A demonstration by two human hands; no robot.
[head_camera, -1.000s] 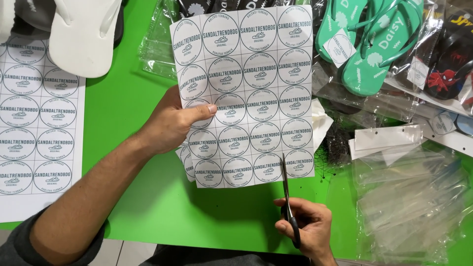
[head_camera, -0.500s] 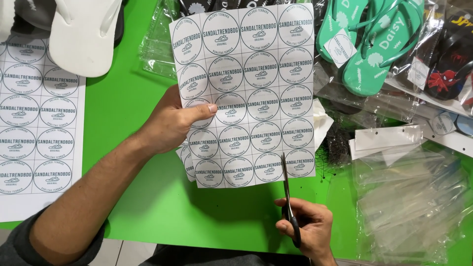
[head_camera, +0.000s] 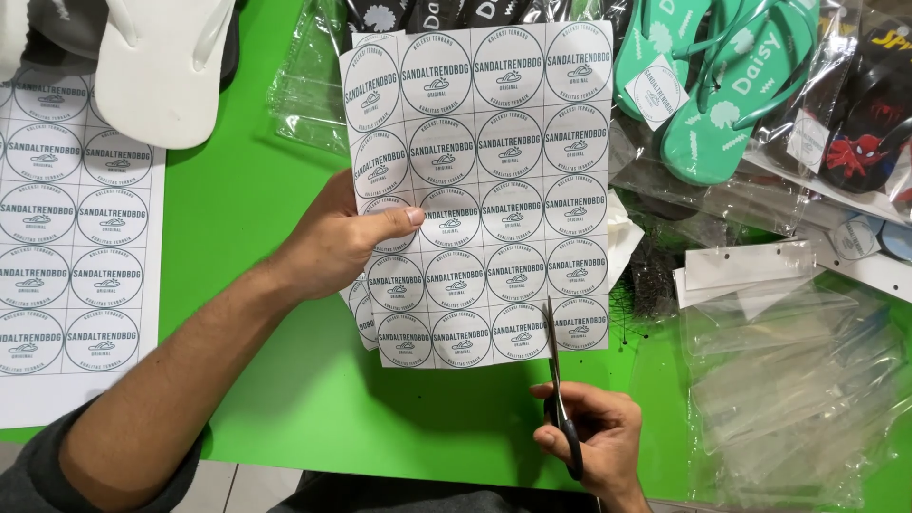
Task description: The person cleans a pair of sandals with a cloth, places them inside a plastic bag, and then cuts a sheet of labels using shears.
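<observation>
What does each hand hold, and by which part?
The left hand pinches the label sheet at its left edge. The right hand holds the scissors by the handles, blades at the sheet's bottom edge.

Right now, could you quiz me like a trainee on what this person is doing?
1. True or false: the scissors are in the right hand.
2. What does the left hand hold?
3. The blades meet the sheet at its: A) top edge, B) bottom edge, C) left edge.

Key
1. True.
2. A sheet of round labels, pinched at its left side, above the green table.
3. B.
</observation>
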